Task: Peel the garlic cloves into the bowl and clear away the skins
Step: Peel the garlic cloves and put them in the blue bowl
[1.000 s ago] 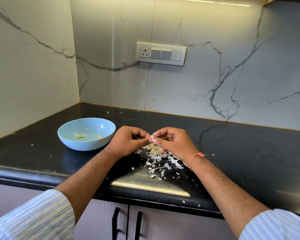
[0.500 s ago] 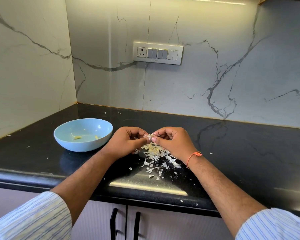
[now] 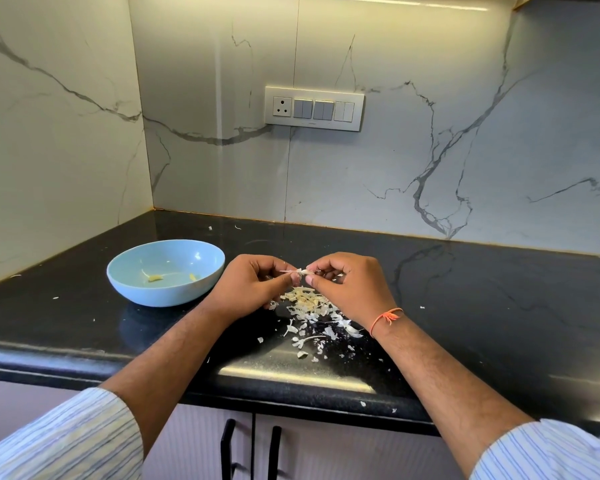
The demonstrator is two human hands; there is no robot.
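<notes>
Pinching one garlic clove [image 3: 300,271] between them, both hands [image 3: 250,285] [image 3: 349,284] are hovering over the skins [image 3: 312,306]. Two peeled pieces [image 3: 155,278] are lying in the blue bowl [image 3: 132,289].

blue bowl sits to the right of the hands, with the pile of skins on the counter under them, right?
Not quite. The head view shows the blue bowl to the left of the hands, beside the left hand, not the right hand. The rest holds: the pile of skins lies on the black counter under the hands, which pinch a garlic clove between them.
</notes>
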